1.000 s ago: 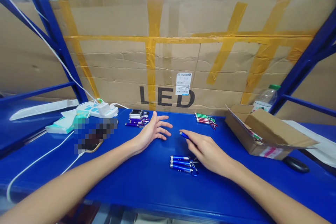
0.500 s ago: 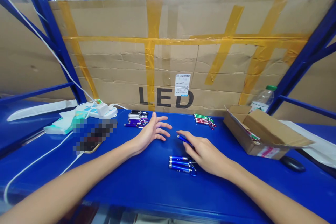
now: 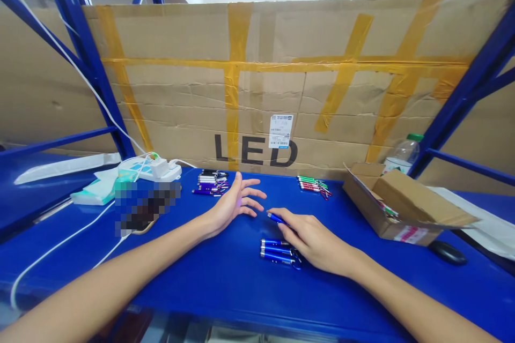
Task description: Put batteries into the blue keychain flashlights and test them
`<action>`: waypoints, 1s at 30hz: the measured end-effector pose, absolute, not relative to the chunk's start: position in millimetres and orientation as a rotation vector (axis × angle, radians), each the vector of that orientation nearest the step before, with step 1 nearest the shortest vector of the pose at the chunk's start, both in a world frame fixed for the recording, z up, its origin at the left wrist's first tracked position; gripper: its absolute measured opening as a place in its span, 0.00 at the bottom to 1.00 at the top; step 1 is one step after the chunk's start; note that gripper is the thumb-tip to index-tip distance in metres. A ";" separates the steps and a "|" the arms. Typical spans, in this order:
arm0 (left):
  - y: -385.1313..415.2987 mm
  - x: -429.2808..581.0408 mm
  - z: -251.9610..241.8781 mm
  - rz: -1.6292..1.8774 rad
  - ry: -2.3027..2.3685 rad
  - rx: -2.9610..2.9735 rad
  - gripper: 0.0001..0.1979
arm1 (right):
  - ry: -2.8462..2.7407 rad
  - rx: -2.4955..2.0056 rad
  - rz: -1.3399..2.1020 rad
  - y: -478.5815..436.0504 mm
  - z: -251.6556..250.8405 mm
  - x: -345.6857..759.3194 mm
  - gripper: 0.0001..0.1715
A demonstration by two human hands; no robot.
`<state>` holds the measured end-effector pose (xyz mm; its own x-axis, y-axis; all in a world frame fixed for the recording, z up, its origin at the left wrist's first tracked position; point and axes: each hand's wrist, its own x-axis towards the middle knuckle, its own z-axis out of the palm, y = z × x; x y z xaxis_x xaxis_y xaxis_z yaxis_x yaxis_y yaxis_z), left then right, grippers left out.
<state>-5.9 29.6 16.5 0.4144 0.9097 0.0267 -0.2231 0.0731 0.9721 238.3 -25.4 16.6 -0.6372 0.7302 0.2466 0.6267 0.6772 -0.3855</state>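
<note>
In my right hand [image 3: 308,233] is a small blue flashlight [image 3: 276,218], pinched between thumb and fingers and pointing left. My left hand [image 3: 237,201] is held up across from it with fingers spread, holding nothing. A faint violet spot of light shows on the left palm. Just below the right hand lie several blue flashlights [image 3: 277,251] with carabiner clips, side by side on the blue table [image 3: 225,289]. Behind the left hand sits a group of black, silver and purple flashlights [image 3: 209,184]. Green and red flashlights [image 3: 311,185] lie at the back, right of centre.
An open cardboard box [image 3: 388,209] holding more flashlights stands at the right, with a black mouse [image 3: 447,252] and a plastic bottle [image 3: 402,154] near it. On the left are a phone [image 3: 151,209], a tissue pack [image 3: 100,190], a power strip [image 3: 156,168] and white cables. A large cardboard sheet [image 3: 185,102] closes off the back.
The right hand has shifted slightly left, bringing the blue flashlight closer to the left hand. A violet spot of light now shows on the left palm. The view has moved slightly.
</note>
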 end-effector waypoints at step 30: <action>30.6 -4.2 13.2 0.929 0.778 1.213 0.39 | -2.575 -1.047 0.394 -24.3 15.2 239.0 0.20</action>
